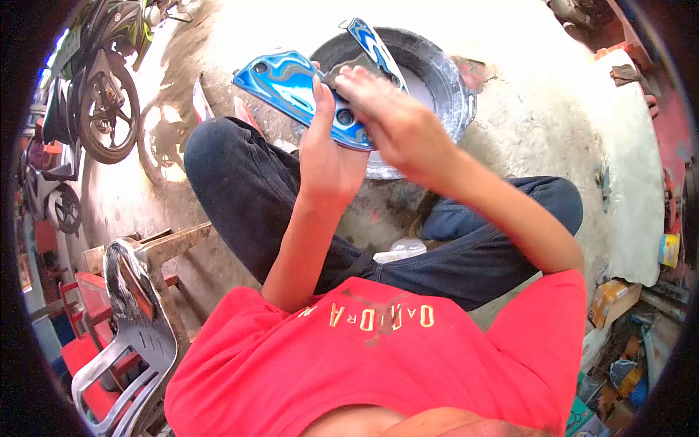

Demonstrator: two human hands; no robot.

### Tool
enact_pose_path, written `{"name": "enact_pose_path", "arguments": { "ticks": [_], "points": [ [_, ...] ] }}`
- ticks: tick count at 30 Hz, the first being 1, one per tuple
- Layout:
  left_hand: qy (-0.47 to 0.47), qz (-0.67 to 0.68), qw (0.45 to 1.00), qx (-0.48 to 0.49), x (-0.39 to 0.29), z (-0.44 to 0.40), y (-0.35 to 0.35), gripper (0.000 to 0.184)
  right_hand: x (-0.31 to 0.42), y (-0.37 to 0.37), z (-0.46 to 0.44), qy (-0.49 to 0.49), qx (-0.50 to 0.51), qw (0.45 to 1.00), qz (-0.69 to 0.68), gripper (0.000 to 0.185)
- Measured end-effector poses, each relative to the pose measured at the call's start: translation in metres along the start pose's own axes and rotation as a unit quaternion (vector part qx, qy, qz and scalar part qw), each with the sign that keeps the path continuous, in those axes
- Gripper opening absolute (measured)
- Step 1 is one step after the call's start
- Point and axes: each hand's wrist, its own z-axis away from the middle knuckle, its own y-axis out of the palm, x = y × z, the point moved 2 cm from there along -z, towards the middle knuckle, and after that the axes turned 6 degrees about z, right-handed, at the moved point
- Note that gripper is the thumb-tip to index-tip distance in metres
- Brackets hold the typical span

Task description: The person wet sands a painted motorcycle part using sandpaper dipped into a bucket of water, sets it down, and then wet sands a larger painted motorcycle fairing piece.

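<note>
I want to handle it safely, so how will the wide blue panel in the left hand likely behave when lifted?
The wide blue panel is probably stiff, as it holds its shape beyond the left hand. It may be fairly light, since it looks thin for its width. Its glossy surface could be slippery.

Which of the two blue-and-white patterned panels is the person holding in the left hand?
The wide panel, with the left hand gripping it; the narrower panel shows beyond the right hand, over the basin.
</note>
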Motion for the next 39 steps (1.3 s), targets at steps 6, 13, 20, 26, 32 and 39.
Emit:
{"name": "enact_pose_path", "arguments": {
  "ticks": [6,13,20,26,32,39],
  "points": [
    [0.035,-0.095,0.994,-0.032,0.008,-0.003,-0.01,0.039,0.002,0.005,0.005,0.001,-0.012,1.0,-0.01,0.039],
    [0.006,-0.078,0.996,-0.04,0.007,0.001,0.005,0.039,-0.018,-0.005,-0.004,-0.011,0.017,1.0,0.012,0.037],
    [-0.002,-0.083,0.996,-0.035,0.001,-0.002,0.003,0.041,-0.02,0.005,-0.002,0.007,0.016,1.0,-0.008,0.04],
    [0.014,-0.108,0.994,-0.022,-0.003,-0.002,0.004,0.046,-0.016,-0.004,-0.007,0.014,0.043,0.999,-0.031,0.046],
    [-0.011,-0.047,0.998,-0.028,-0.021,-0.006,0.004,0.045,-0.033,-0.039,-0.017,0.135,0.071,0.988,0.005,0.039],
    [-0.019,-0.045,0.998,-0.038,-0.028,-0.007,-0.005,0.039,0.023,-0.019,0.001,-0.135,0.028,0.99,0.032,0.046]
  ]
}}
